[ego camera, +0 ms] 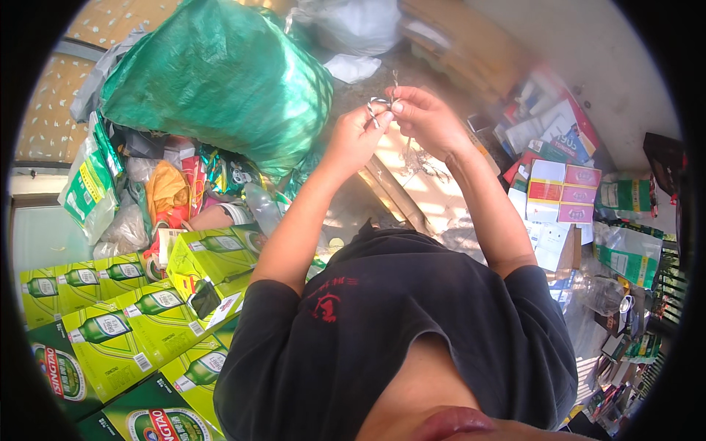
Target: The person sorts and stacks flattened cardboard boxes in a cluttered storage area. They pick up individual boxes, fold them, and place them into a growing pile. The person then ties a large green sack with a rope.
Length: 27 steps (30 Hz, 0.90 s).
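Observation:
My left hand (pixel 357 135) and my right hand (pixel 427 118) meet fingertip to fingertip at the upper middle of the view. Between them they pinch a thin, twisted black-and-white cord (pixel 373 113); one loop of it curls over the left fingers and a short end stands up above the right fingertips. A tangle of thin strings (pixel 419 162) is visible below the right hand; whether it joins the cord I cannot tell. To the left of my hands lies a big, full green woven plastic sack (pixel 220 82).
Flattened green beer cartons (pixel 138 325) are piled at lower left, beside mixed plastic wrappers (pixel 165 187). Printed cards and boxes (pixel 551 193) lie at right, with plastic bags (pixel 629 248) beyond. A long cardboard piece (pixel 394 193) lies below my hands; a whitish bag (pixel 353 25) sits at the top.

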{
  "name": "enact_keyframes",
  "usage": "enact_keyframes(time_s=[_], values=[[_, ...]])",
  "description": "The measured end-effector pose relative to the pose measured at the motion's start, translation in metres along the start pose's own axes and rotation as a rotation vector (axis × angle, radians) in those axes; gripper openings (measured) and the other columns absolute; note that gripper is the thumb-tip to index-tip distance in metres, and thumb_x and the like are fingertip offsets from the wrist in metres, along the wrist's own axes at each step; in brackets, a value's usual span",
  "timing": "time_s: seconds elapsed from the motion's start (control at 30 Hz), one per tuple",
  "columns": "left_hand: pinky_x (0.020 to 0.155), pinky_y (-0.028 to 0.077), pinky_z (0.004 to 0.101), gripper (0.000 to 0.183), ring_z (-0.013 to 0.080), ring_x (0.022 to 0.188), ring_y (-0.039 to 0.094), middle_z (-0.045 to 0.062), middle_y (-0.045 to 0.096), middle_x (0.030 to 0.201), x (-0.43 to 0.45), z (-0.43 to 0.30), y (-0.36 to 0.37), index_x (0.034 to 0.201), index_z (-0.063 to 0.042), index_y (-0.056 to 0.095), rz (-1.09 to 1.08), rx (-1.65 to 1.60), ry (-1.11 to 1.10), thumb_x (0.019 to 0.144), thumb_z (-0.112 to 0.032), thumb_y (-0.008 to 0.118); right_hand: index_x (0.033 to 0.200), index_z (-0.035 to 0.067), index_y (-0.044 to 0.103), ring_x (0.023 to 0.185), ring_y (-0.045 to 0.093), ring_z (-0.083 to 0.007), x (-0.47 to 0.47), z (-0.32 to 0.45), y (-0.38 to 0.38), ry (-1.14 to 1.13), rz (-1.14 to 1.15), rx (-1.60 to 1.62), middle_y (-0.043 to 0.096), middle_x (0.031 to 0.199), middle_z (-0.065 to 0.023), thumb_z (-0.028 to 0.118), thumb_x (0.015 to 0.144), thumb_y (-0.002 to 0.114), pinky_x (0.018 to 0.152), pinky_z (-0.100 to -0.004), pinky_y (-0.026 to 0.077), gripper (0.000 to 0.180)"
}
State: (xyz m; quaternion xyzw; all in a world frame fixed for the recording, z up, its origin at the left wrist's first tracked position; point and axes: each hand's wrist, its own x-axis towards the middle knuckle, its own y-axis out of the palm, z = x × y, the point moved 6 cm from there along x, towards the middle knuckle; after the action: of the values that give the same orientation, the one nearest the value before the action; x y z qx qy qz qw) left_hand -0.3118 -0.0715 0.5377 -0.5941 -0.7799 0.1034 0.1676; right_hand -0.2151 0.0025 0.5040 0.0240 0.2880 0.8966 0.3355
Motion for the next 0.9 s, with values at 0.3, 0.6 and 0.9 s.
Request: enact_keyframes(time_s=[0.3, 0.6, 0.9], values=[[0.049, 0.032, 0.0189, 0.018, 0.0045, 0.055, 0.041, -0.002, 0.052, 0.067, 0.000, 0.012, -0.004, 0.081, -0.004, 0.058, -0.112, -0.341, -0.235, 0.086, -0.022, 0.054, 0.087, 0.002, 0.061, 0.070, 0.054, -0.0093, -0.014, 0.026, 0.010, -0.372, -0.164, -0.534, 0.062, 0.082, -0.0026, 0.012, 0.076, 0.064, 0.064, -0.0235, 0.044, 0.015], [0.045, 0.031, 0.0193, 0.021, 0.0061, 0.052, 0.042, 0.003, 0.052, 0.064, 0.001, 0.031, -0.004, 0.078, -0.001, 0.056, -0.130, -0.878, -0.482, 0.083, -0.021, 0.059, 0.086, 0.006, 0.064, 0.069, 0.059, -0.0225, -0.027, 0.043, 0.044, -0.955, -0.131, -1.093, 0.061, 0.078, -0.0077, 0.002, 0.071, 0.061, 0.059, -0.0309, 0.048, 0.017], [0.056, 0.039, 0.0205, 0.020, 0.0076, 0.060, 0.047, 0.002, 0.060, 0.072, 0.001, 0.016, -0.010, 0.089, 0.000, 0.063, 0.021, -0.350, -0.277, 0.080, -0.018, 0.060, 0.089, 0.004, 0.063, 0.080, 0.059, -0.0198, -0.017, 0.043, 0.030, -0.711, -0.050, -1.211, 0.059, 0.089, -0.0090, 0.002, 0.075, 0.060, 0.070, -0.0284, 0.047, 0.014]])
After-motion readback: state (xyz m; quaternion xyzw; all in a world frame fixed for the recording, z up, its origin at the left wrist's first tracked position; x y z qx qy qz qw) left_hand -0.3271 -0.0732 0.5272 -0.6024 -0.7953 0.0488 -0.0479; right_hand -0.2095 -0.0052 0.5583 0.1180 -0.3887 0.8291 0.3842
